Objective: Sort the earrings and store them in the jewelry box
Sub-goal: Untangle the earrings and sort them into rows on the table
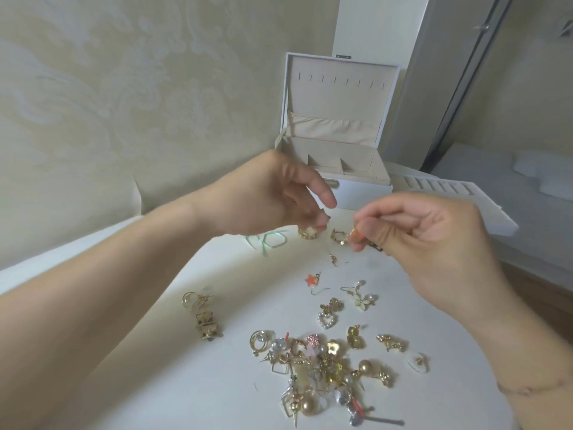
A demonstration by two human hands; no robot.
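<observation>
Right hand (434, 237): my fingertips pinch 1 tiny orange earring (354, 234), in front of the jewelry box (356, 189).
Left hand (279, 193): fingers loosely curled over a gold earring (308, 232); contact unclear.
Handling: light, snaggy, hook bends; I'd pinch the charm.

White table (198, 383) fills the near and middle field. Far left: wall (124, 103) with pale embossed damask wallpaper. Green marking (266, 240), scribbled, on the table surface at mid-left. Far right: grey door frame (459, 88), slanted in this view. Right of it, a white shelf (483, 169) holding two white blurred items, kind not discernible.
</observation>
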